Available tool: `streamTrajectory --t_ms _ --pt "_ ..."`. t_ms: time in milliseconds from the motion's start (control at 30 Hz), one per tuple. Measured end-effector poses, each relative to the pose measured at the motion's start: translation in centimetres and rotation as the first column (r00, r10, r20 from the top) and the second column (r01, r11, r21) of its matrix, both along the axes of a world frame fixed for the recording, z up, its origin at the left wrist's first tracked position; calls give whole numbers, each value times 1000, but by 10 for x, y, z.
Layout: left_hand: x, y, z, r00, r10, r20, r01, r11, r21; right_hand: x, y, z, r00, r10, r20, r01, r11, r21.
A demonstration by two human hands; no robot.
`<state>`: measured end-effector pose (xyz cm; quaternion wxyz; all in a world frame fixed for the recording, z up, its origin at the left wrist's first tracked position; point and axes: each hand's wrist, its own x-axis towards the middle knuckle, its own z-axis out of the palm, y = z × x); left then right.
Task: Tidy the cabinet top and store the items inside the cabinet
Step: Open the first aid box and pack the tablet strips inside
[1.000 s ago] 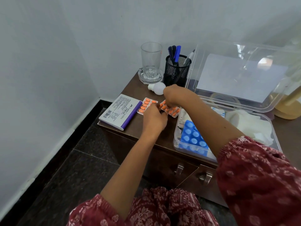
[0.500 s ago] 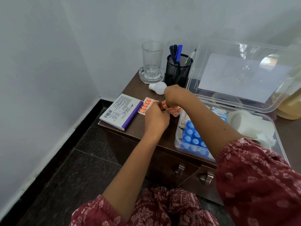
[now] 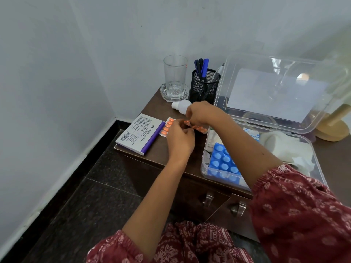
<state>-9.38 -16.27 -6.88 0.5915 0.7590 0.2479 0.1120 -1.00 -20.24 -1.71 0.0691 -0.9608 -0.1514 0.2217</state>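
Note:
Two orange pill strips lie on the dark cabinet top. The left strip rests flat beside a white box. My right hand pinches the right strip, whose near end is raised off the wood. My left hand has its fingertips closed on that strip's left end, partly covering the flat strip. A clear plastic box with its lid open stands to the right. It holds a blue pill pack and white gauze.
A white box with a purple spine sits at the cabinet's left front corner. Behind are a glass on a coaster, a black mesh pen holder and a small white bottle. Two door handles show below; a wooden base stands right.
My right hand has lifted the right orange strip slightly off the cabinet top, and my left fingers have come up to its left end. The camera has shifted a little.

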Motion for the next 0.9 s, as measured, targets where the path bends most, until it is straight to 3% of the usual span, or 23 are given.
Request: streamTrajectory --t_ms 200,733,900 --pt "-1 -2 3 998 -10 55 8 999 38 -10 -2 6 994 94 49 -98 992 74" --pt "-11 -9 34 942 64 329 -113 985 133 -41 -27 41 983 -6 186 -74 903 424" --pt "-17 -26 48 927 -35 373 13 998 61 -51 -64 52 955 -107 278 -29 895 445"
